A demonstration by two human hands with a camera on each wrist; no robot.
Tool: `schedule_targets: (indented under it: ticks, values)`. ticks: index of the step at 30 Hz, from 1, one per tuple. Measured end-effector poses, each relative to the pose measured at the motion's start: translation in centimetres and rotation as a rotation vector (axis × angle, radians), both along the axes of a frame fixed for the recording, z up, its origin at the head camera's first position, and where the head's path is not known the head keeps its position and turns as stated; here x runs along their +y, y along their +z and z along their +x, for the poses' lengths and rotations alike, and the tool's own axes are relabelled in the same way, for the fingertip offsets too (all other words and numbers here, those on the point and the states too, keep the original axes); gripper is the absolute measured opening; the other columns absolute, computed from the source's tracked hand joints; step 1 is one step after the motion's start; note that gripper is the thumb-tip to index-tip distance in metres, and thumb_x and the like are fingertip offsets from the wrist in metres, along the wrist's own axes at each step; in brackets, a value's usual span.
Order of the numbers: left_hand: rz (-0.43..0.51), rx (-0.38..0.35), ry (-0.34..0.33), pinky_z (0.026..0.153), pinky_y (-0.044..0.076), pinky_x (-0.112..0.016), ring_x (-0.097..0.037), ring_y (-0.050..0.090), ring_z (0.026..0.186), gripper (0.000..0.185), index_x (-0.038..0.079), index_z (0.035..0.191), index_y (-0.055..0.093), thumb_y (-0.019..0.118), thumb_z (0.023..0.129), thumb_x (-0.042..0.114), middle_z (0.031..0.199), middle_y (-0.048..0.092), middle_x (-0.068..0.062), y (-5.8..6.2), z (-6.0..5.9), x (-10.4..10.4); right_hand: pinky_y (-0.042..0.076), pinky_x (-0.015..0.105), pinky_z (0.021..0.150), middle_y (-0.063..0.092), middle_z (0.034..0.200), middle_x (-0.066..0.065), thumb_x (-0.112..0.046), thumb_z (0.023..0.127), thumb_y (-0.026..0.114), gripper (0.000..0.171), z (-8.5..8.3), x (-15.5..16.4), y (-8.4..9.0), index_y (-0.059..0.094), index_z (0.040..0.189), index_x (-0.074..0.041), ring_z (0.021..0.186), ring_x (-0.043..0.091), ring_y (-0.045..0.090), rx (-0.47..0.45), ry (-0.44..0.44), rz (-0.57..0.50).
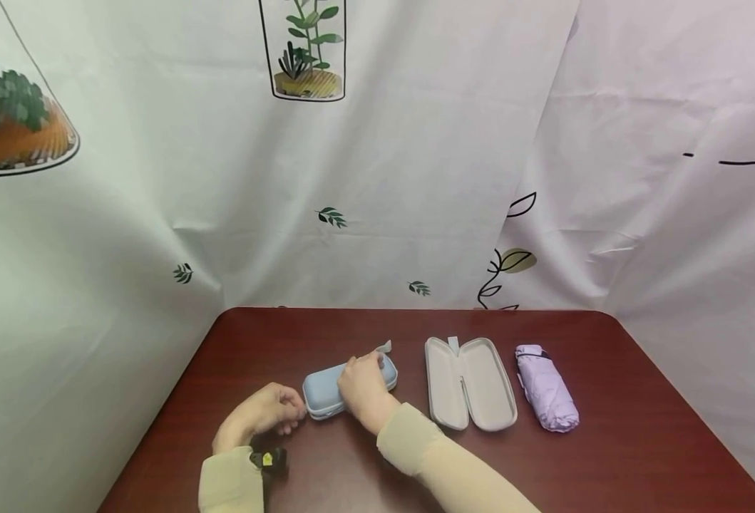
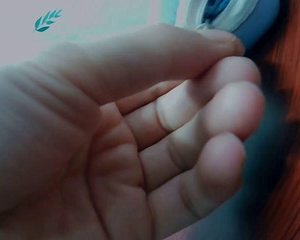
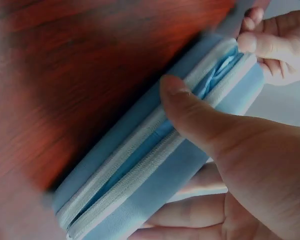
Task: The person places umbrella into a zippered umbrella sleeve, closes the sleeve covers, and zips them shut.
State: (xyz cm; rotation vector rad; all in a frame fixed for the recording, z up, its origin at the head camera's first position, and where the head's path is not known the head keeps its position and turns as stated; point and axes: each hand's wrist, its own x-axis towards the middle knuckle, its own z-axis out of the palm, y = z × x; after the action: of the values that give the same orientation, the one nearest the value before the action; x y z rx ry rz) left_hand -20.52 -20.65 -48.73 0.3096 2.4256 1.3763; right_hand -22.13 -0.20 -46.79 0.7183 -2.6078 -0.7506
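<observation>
A light blue zippered case (image 1: 326, 388) lies on the table, its zipper partly parted, with crinkled blue material (image 3: 145, 152) showing inside. My right hand (image 1: 366, 388) grips the case from above. In the right wrist view, the right thumb (image 3: 190, 107) lies across the zipper gap while the fingers sit along the other face. At the case's left end is my left hand (image 1: 264, 410). Its thumb (image 2: 210, 45) and index fingertip come together right at the zipper's end, hiding what they pinch. The other left fingers are loosely curled.
To the right, an empty pale grey case (image 1: 489, 385) lies spread open. Beyond it lies a folded lilac umbrella (image 1: 547, 388). A pale strap (image 1: 384, 347) sticks out behind the blue case. Patterned fabric (image 1: 377, 178) hangs around the dark red table (image 1: 582, 470).
</observation>
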Motion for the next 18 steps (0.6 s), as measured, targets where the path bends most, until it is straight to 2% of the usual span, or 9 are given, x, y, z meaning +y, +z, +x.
schedule_targets:
  ticks: [5, 9, 12, 16, 18]
  values:
    - [-0.013, 0.004, 0.043, 0.053, 0.047, -0.032, -0.016, 0.055, 0.056, 0.004, 0.0, 0.081, 0.065, 0.065, 0.084, 0.0, 0.067, 0.06, -0.004, 0.04, -0.05, 0.06, 0.043, 0.042, 0.065, 0.072, 0.103, 0.002, -0.025, 0.092, 0.058, 0.031, 0.03, -0.36, -0.16, 0.073, 0.115, -0.013, 0.068, 0.027, 0.059, -0.016, -0.021, 0.007]
    - [-0.024, -0.001, 0.052, 0.052, 0.046, -0.031, -0.015, 0.054, 0.055, 0.004, 0.001, 0.079, 0.064, 0.065, 0.083, 0.0, 0.066, 0.06, -0.004, 0.06, -0.06, 0.12, 0.044, 0.043, 0.064, 0.071, 0.109, 0.001, -0.026, 0.092, 0.06, 0.025, -0.02, -0.64, -0.18, 0.076, 0.11, -0.021, 0.068, 0.025, 0.059, -0.044, -0.027, 0.023]
    - [-0.025, -0.006, 0.047, 0.052, 0.046, -0.03, -0.014, 0.054, 0.055, 0.004, 0.001, 0.079, 0.064, 0.065, 0.083, 0.0, 0.065, 0.06, -0.003, 0.02, -0.03, 0.17, 0.044, 0.044, 0.063, 0.071, 0.103, 0.0, -0.026, 0.09, 0.062, 0.019, -0.05, -0.78, -0.14, 0.077, 0.101, -0.025, 0.066, 0.024, 0.057, -0.065, -0.03, 0.031]
    - [-0.025, 0.006, 0.017, 0.05, 0.046, -0.03, -0.013, 0.054, 0.054, 0.003, 0.0, 0.078, 0.064, 0.065, 0.082, 0.0, 0.064, 0.059, -0.002, 0.04, -0.06, 0.27, 0.045, 0.045, 0.062, 0.068, 0.082, 0.001, -0.026, 0.088, 0.063, 0.014, -0.16, -0.89, -0.17, 0.076, 0.091, -0.024, 0.063, 0.024, 0.055, -0.069, -0.047, 0.018]
    - [-0.021, 0.009, 0.005, 0.05, 0.046, -0.029, -0.013, 0.053, 0.053, 0.004, 0.0, 0.078, 0.065, 0.066, 0.081, 0.001, 0.063, 0.059, -0.002, 0.08, -0.08, 0.36, 0.046, 0.046, 0.062, 0.068, 0.078, 0.002, -0.025, 0.087, 0.064, 0.012, -0.23, -0.95, -0.2, 0.076, 0.088, -0.023, 0.062, 0.025, 0.056, -0.063, -0.052, 0.009]
